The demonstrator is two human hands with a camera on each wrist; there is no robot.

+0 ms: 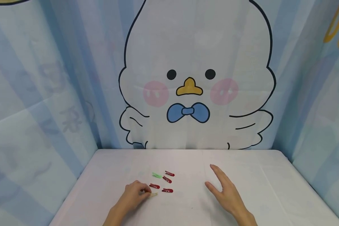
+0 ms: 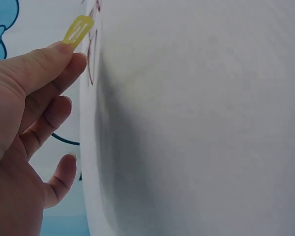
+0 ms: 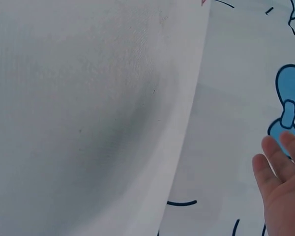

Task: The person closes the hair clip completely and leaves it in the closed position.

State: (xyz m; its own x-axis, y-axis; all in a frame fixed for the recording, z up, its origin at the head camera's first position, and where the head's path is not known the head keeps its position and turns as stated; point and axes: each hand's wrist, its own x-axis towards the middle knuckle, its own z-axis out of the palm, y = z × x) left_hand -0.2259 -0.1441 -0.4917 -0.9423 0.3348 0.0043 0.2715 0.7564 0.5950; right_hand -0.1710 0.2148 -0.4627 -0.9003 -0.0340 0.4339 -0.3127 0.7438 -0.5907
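A yellow snap hair clip [image 2: 79,30] is pinched between the thumb and forefinger of my left hand [image 1: 135,195]; its free end points away from the fingertips. Just beyond that hand, on the white table, lie a green hair clip [image 1: 157,175] and several dark red ones, among them a red clip [image 1: 154,186] close to the fingers and another red clip [image 1: 167,190] to its right. My right hand [image 1: 227,194] hovers over the table's right half, thumb and fingers spread, holding nothing. The right wrist view shows part of this hand with its fingers extended.
The white tabletop [image 1: 260,179] runs back to a curtain [image 1: 195,131] printed with a cartoon bird in a blue bow tie. More curtains [image 1: 31,125] hang along the left and right sides of the table.
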